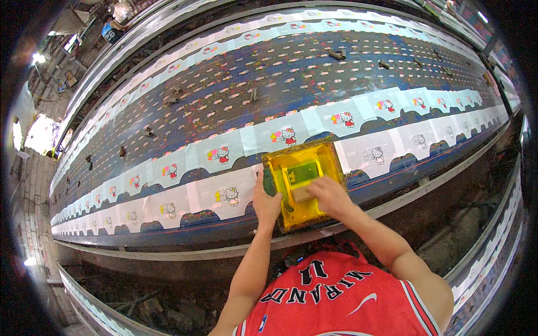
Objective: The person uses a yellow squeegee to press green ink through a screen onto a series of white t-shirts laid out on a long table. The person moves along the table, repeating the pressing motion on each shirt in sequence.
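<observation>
A yellow screen-printing frame (329, 161) lies over the near row of pale cut fabric pieces on a long table. My left hand (267, 203) grips the frame's left edge, its thumb at the near side. Inside the frame my right hand (330, 196) is closed on a squeegee (301, 194), a pale block pressed against the mesh. Left of the frame, a fabric piece (210, 197) bears a cartoon cat print with yellow in its balloons. To the right, a fabric piece (358, 151) shows the cat mostly in outline. The fabric under the frame is hidden.
Beyond the near row runs a row of bluish-white pieces (255, 137) with coloured cat prints. The dark table top (224, 95) carries repeated small marks and several small dark lumps. A rail (185, 255) edges the near side. Another person (112, 29) stands far left.
</observation>
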Available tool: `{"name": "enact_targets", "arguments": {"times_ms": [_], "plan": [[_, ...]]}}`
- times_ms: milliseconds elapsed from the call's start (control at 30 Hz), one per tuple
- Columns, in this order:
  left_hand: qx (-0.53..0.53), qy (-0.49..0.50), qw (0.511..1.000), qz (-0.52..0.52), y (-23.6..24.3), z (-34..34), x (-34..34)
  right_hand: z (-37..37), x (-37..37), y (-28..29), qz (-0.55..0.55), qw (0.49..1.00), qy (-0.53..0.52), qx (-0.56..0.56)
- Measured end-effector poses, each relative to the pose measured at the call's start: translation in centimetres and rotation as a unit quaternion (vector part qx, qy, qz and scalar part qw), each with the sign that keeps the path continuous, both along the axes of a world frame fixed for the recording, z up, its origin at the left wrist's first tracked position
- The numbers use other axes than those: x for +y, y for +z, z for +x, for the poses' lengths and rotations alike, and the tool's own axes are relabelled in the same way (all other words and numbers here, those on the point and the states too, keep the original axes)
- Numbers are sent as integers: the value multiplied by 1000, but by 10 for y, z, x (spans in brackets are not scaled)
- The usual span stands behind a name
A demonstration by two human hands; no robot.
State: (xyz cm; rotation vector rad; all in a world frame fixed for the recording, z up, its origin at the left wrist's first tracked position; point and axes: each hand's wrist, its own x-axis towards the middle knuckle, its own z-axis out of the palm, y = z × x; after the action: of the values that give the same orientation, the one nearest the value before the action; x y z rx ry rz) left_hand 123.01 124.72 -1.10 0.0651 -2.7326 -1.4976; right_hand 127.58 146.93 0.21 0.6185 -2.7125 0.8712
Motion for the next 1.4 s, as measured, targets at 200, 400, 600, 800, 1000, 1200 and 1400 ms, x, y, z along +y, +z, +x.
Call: {"name": "enact_targets", "arguments": {"times_ms": [200, 400, 600, 800, 1000, 1200, 1400], "plan": [[3, -3, 1000, 9, 6, 0, 5, 37, 6, 17, -5, 1000, 23, 19], [63, 2, 997, 35, 15, 6, 66, 37, 67, 38, -5, 999, 18, 44], [55, -13, 995, 80, 7, 15, 184, 47, 170, 44, 25, 999, -34, 19], [66, -23, 996, 48, 0, 22, 249, 58, 233, 37, 22, 999, -46, 11], [80, -26, 996, 25, 1, 24, 263, 61, 253, 23, 1, 1000, -26, -7], [70, -19, 997, 25, 0, 21, 264, 64, 257, 24, -9, 1000, -7, 16], [17, -27, 998, 55, 12, 23, 264, 88, 263, 23, -17, 1000, 12, 17]]}}
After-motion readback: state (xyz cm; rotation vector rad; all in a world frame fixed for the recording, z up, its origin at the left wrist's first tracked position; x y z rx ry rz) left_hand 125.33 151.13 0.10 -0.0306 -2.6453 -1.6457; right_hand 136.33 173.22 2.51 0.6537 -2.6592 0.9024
